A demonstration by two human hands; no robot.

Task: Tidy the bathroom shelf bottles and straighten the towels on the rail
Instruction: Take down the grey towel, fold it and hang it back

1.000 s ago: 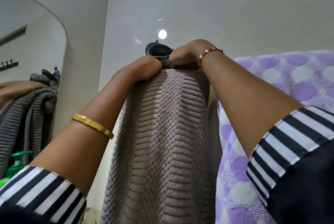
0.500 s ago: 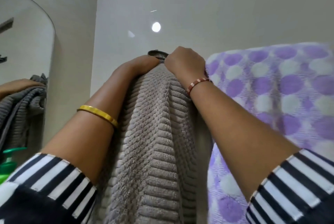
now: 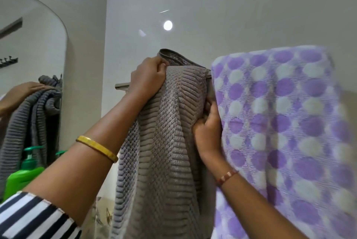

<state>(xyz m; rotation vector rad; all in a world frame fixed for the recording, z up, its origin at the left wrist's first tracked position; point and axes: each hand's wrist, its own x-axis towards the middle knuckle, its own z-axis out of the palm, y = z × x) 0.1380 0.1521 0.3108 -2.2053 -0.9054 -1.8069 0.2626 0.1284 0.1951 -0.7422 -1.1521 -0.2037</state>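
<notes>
A grey ribbed towel [image 3: 166, 152] hangs over the metal rail [image 3: 121, 85] on the wall in front of me. My left hand [image 3: 148, 76] grips the towel's top fold at the rail. My right hand [image 3: 207, 132] is lower down, its fingers curled round the towel's right edge. A purple and white dotted towel [image 3: 280, 123] hangs on the same rail just to the right, touching my right hand. A green pump bottle [image 3: 23, 173] stands at the lower left.
A rounded mirror [image 3: 29, 65] on the left wall reflects my hand and the grey towel. The plain wall [image 3: 193, 7] rises behind the rail. The rail's bare left end sticks out past my left hand.
My right hand has dropped from the top of the grey towel to its right edge, lower down. My left hand stays at the top fold. The view has shifted left and the rail end shows.
</notes>
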